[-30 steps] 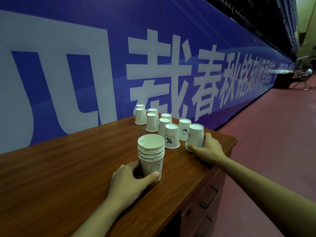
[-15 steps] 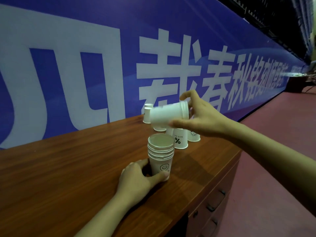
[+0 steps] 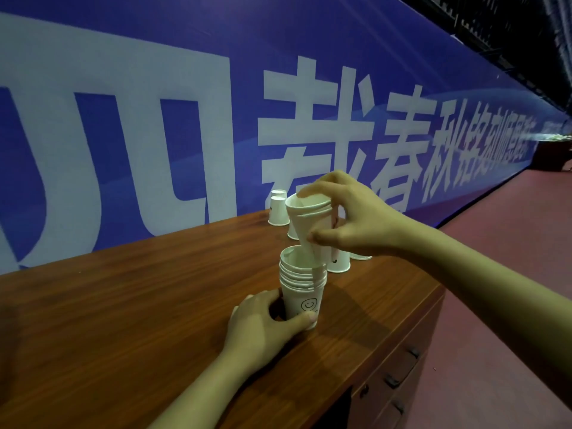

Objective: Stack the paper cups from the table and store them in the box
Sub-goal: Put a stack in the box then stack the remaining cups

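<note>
Tilting slightly with its mouth up and leaning toward the far left, a paper cup [image 3: 305, 226] is held by the right hand [image 3: 356, 221], whose fingers [image 3: 322, 182] are curled round its rim and side; its narrow base is lowered into the open mouth of the stack of cups [image 3: 303, 283], its long axis close to vertical. The stack is stood upright, mouth up, on the near right part of the wooden surface [image 3: 123, 305], and its lowest cup, marked with a smiley face, is gripped at the base by the left hand [image 3: 263, 323], thumb in front. Further back, loose cups [image 3: 278, 210] are set upside down in a row. A blue banner [image 3: 154, 88] with large white characters is hung behind the surface; drawers [image 3: 399, 376] are seen below its right edge, beside a red floor [image 3: 495, 274].
</note>
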Action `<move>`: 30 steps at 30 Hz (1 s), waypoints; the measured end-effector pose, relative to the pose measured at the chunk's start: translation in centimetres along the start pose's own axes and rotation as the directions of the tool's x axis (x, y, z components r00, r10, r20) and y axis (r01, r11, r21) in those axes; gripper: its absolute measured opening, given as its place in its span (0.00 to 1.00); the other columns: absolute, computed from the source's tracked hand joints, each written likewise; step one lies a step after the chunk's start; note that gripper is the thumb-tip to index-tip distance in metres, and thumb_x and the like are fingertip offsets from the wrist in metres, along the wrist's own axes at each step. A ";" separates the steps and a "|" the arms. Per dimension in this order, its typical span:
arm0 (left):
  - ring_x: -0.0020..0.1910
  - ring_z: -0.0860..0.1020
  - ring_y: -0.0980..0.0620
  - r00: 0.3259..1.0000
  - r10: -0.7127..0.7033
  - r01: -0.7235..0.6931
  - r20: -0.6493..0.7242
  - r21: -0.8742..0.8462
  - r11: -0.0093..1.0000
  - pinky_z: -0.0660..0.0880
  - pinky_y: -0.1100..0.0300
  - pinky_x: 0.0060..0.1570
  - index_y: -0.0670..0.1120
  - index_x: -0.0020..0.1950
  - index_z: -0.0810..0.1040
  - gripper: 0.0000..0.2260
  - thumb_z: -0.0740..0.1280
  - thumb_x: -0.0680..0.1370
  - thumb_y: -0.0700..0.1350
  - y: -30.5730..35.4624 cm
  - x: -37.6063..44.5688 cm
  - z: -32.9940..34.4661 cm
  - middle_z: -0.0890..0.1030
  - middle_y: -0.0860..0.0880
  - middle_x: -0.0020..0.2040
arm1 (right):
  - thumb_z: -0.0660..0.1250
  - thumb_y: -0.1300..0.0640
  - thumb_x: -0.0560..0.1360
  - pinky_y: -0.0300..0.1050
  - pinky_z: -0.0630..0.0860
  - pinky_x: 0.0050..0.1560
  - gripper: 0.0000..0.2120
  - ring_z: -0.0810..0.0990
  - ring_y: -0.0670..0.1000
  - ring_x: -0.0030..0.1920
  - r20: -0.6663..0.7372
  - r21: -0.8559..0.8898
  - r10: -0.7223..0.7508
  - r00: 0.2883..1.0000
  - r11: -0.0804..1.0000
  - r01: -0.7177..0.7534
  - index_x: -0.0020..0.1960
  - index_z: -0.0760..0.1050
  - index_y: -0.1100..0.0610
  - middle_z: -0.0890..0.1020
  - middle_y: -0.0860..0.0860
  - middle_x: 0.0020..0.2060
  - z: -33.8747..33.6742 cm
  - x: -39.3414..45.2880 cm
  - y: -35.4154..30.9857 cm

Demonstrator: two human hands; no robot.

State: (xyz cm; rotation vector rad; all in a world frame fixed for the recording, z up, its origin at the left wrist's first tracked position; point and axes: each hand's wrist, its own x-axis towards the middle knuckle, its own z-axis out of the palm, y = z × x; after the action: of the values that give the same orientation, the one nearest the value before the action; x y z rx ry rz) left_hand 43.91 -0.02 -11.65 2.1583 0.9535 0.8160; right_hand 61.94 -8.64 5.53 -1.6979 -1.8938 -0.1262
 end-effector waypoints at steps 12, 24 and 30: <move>0.53 0.83 0.57 0.998 -0.057 0.056 -0.010 -0.061 0.997 0.78 0.45 0.60 0.66 0.52 0.84 0.25 0.69 0.62 0.76 0.6 -0.2 0.1 0.86 0.62 0.47 | 0.59 0.36 0.81 0.46 0.67 0.69 0.28 0.67 0.46 0.69 0.274 0.053 0.091 0.957 0.993 -0.109 0.78 0.61 0.44 0.66 0.46 0.73 4.4 -1.8 0.7; 0.56 0.81 0.62 0.998 0.039 -0.042 -0.043 -0.081 0.996 0.82 0.51 0.56 0.61 0.71 0.73 0.33 0.72 0.68 0.70 1.4 -0.7 -0.4 0.83 0.61 0.60 | 0.46 0.44 0.86 0.37 0.54 0.71 0.27 0.61 0.47 0.79 0.249 0.115 0.172 0.953 0.972 -0.206 0.81 0.61 0.54 0.64 0.49 0.79 5.9 -1.6 0.0; 0.55 0.81 0.58 0.974 -0.052 0.053 -0.220 -0.005 0.999 0.81 0.52 0.56 0.63 0.61 0.76 0.19 0.75 0.74 0.63 1.5 -0.9 -0.7 0.84 0.60 0.57 | 0.53 0.45 0.86 0.38 0.75 0.55 0.19 0.77 0.50 0.63 -0.143 0.732 0.523 0.840 0.627 -0.265 0.69 0.74 0.51 0.78 0.46 0.61 8.6 -2.6 4.2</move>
State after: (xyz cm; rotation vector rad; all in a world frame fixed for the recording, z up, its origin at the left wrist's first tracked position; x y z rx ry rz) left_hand 43.49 -1.34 -10.41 2.0643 1.1162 1.0452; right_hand 62.82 -6.37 -4.11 -1.3878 -1.0401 0.4017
